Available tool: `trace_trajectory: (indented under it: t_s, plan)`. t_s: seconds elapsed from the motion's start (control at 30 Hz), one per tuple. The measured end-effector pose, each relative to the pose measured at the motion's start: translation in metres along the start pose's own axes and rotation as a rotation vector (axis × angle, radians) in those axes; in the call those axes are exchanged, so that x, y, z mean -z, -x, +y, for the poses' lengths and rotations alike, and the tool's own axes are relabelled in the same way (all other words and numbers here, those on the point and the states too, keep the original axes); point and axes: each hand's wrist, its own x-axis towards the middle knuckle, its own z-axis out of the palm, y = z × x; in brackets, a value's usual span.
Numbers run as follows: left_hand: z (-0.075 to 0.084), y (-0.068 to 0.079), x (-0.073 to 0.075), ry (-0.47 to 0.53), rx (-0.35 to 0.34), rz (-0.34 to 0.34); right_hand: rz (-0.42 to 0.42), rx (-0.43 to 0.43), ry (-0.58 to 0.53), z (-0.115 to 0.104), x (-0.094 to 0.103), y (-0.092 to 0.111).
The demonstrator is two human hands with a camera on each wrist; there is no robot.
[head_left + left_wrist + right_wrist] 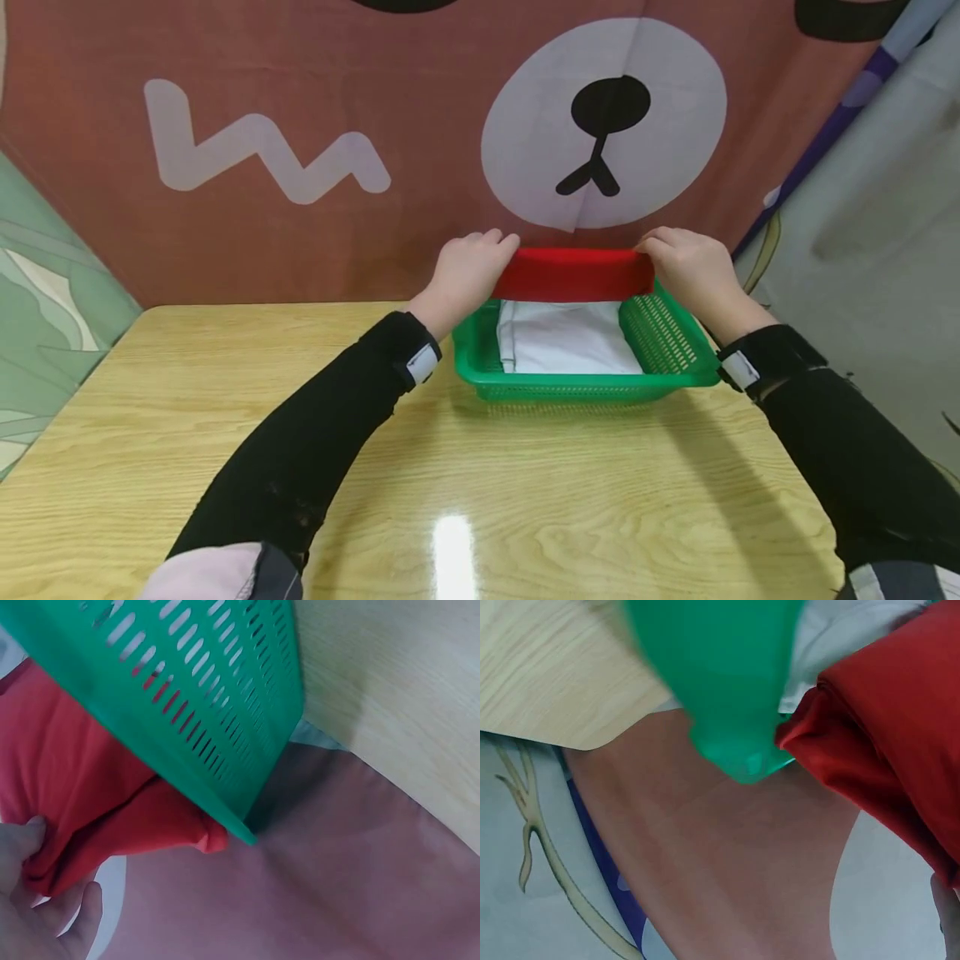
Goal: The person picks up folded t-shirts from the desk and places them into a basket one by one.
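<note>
A folded red cloth [573, 275] is stretched level over the far side of a green plastic basket [570, 389]. My left hand [467, 268] pinches its left end, and my right hand [692, 268] grips the right end. Inside the basket lies a folded white cloth [566, 340], its far part hidden behind the red one. In the left wrist view, thumb and fingers hold the gathered edge of the red cloth [75, 780], beside the slotted basket wall. The right wrist view shows the red cloth [900, 727] close to the basket corner; little of the hand [949, 919] is visible there.
The basket stands at the back of a light wooden table [225, 400], near its right edge. Behind hangs a brown curtain [420, 217] with a bear face. A pale patterned cloth [862, 250] hangs at the right, a green one [45, 292] at the left.
</note>
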Motion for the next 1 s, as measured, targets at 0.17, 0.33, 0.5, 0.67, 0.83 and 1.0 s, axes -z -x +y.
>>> trace_trajectory:
  t_s: [0.17, 0.33, 0.5, 0.67, 0.83, 1.0]
  plan:
    - [0.003, 0.007, -0.004, -0.014, -0.033, -0.033, -0.036, 0.054, -0.023, 0.0, -0.004, 0.006]
    - [0.006, 0.011, -0.008, 0.025, -0.053, -0.077, -0.103, 0.058, -0.06, -0.002, -0.003, 0.012]
    - [0.009, 0.015, -0.016, 0.071, -0.077, -0.139, -0.196, 0.059, -0.109, -0.005, 0.002, 0.023]
    - [0.011, 0.017, -0.022, 0.073, -0.103, -0.197, -0.305, 0.045, -0.152, -0.009, 0.003, 0.032]
    - [0.013, 0.018, -0.023, 0.057, -0.128, -0.256, -0.388, 0.047, -0.181, -0.013, 0.005, 0.037]
    - [0.013, 0.02, -0.023, 0.057, -0.164, -0.309, -0.485, 0.02, -0.214, -0.017, 0.005, 0.04]
